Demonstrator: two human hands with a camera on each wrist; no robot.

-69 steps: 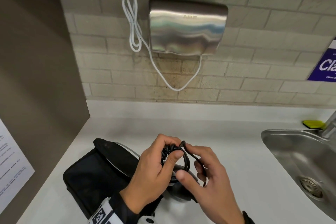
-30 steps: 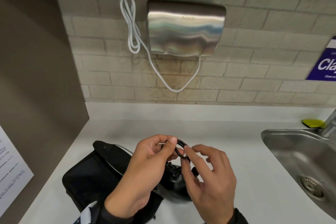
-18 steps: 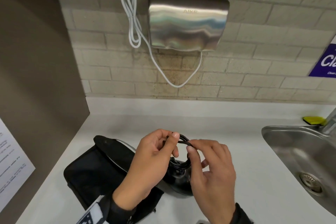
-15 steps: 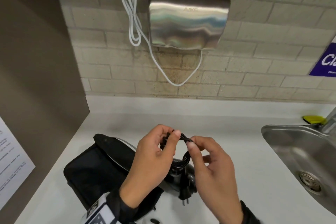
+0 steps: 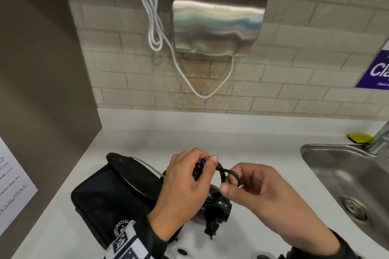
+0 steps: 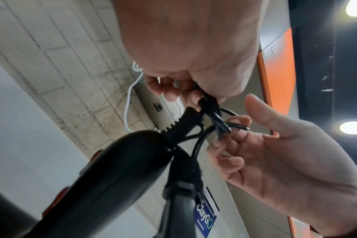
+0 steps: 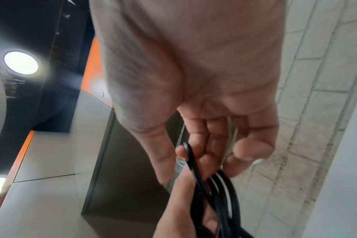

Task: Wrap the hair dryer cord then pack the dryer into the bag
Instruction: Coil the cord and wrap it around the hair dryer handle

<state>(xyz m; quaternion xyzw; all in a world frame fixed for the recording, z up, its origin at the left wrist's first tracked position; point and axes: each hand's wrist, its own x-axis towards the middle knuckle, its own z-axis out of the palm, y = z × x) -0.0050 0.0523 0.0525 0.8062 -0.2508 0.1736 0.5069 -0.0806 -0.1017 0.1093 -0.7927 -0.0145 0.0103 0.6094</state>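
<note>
The black hair dryer (image 5: 220, 206) hangs just above the counter, its plug (image 5: 209, 229) dangling below it. My left hand (image 5: 205, 164) grips the bunched black cord (image 5: 199, 171) where it leaves the dryer handle (image 6: 112, 169). Just to the right, my right hand (image 5: 229, 183) pinches a loop of the cord (image 5: 230, 175) between thumb and forefinger. The cord loop (image 6: 237, 127) runs through my right fingers (image 6: 240, 120). In the right wrist view the cord strands (image 7: 218, 193) pass under my right fingers (image 7: 204, 145). The black bag (image 5: 113, 193) lies on the counter left of my hands, its flap up.
A steel sink (image 5: 341, 176) is sunk into the white counter (image 5: 210, 132) at the right, a yellow sponge (image 5: 359, 137) behind it. On the tiled wall hangs a steel hand dryer (image 5: 216, 21) with a white cable (image 5: 154, 25). A brown panel (image 5: 42, 80) closes the left side.
My right hand has drawn a cord loop out to the right, away from the left hand. The plug has dropped free and now dangles under the dryer.
</note>
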